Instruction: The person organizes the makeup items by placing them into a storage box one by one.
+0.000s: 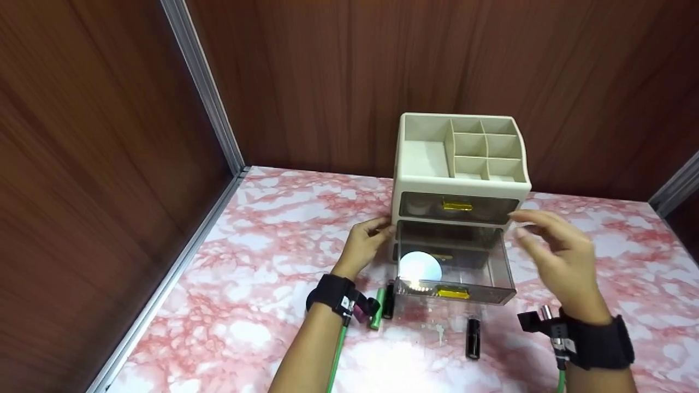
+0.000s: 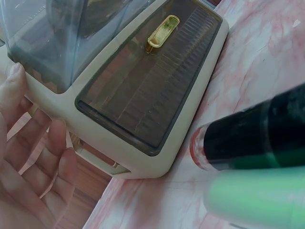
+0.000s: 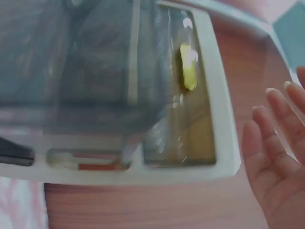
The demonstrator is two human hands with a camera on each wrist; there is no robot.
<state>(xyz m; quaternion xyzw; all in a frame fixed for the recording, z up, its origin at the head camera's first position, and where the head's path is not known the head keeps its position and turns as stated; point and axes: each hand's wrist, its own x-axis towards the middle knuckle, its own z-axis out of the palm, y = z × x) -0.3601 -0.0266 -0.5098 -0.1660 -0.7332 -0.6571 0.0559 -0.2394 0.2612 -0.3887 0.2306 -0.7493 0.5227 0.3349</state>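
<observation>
Nearest the person, a black tube [image 1: 473, 338] lies alone on the marble table [image 1: 262, 262], with a green tube [image 1: 377, 308] and another black one [image 1: 388, 299] just left of the pulled-out clear drawer [image 1: 456, 267], which holds a white disc [image 1: 419, 267]. The left hand [image 1: 365, 245] rests with relaxed fingers against the organizer [image 1: 458, 164] beside the drawer; the right hand [image 1: 557, 256] hovers open, off the drawer's right side, holding nothing. It looks like a filling step: next likely calls for picking a tube and dropping it in the drawer. No writing is readable.

Pink marble tabletop [image 1: 273, 229] between brown wood-panel walls [image 1: 98, 136].
</observation>
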